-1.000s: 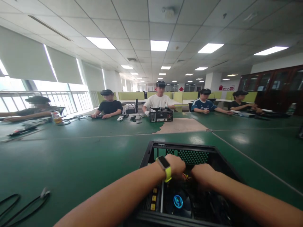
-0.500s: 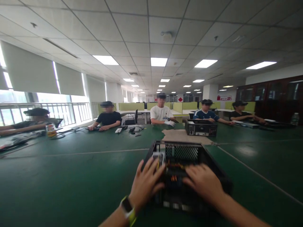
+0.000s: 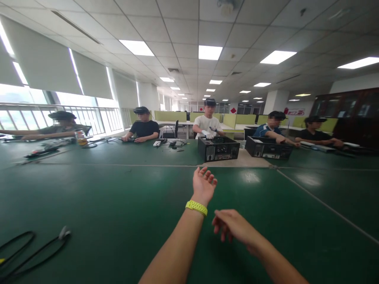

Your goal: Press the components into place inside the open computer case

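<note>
Stretched forward over the green table [image 3: 124,197], my left hand [image 3: 204,184] is turned palm up with its fingers loosely spread and nothing in them. A yellow-green watch band [image 3: 196,207] circles that wrist. Lower and to its right, my right hand [image 3: 233,227] hovers above the tabletop, fingers apart and slightly bent, holding nothing I can see. Beyond my left fingertips, an open-topped black computer case [image 3: 218,151] stands on the far side, apart from both hands. A person opposite in a white T-shirt has gloved hands [image 3: 207,134] at its back edge.
To the right of that case stands a second computer case [image 3: 268,150], by a person in blue. Brown cardboard [image 3: 247,161] lies under them. A black cable [image 3: 44,252] is at the near left. Other people sit along the far edge near a jar [image 3: 81,137] and small devices.
The computer case between my hands has gone across to the person opposite. My left hand has reached forward and turned palm up; my right hand is off the case. The view has tilted down.
</note>
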`<state>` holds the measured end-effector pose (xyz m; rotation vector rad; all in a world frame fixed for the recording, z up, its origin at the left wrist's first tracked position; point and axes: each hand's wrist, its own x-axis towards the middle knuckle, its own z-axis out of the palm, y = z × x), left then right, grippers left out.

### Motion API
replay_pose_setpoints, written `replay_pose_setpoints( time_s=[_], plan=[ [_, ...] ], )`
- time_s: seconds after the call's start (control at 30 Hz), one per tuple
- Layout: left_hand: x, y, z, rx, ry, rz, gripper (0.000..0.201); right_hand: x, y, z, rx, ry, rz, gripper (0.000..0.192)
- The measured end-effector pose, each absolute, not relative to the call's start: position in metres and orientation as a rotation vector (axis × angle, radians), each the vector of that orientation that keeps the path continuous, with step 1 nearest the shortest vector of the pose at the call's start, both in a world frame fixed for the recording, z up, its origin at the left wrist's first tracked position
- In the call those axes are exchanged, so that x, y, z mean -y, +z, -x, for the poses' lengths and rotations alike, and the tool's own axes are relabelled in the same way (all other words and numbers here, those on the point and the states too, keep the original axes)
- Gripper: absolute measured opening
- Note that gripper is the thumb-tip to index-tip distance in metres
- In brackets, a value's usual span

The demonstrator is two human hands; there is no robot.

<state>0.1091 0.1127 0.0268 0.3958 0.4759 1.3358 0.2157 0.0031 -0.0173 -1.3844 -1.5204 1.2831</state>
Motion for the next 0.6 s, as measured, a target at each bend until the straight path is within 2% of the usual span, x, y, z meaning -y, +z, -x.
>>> replay_pose_setpoints(
  time_s=[0.1,0.23,0.37,0.6],
  plan=[
    [-0.092,0.032,-0.111,-0.348,1.311,-0.243,0.024,0.019,-0.019,-0.196,1.581,1.487,1.162,0.061],
    [-0.065,0.037,-0.113,-0.252,1.285,-0.155,0.025,0.033,-0.020,-0.179,1.496,1.286,1.171,0.065],
    [-0.045,0.043,-0.111,-0.195,1.276,-0.116,0.028,0.050,-0.025,-0.178,1.535,1.165,1.114,0.059],
    [-0.021,0.064,-0.104,-0.069,1.277,-0.083,0.039,0.077,-0.028,-0.181,1.319,1.253,0.895,0.044]
  ],
)
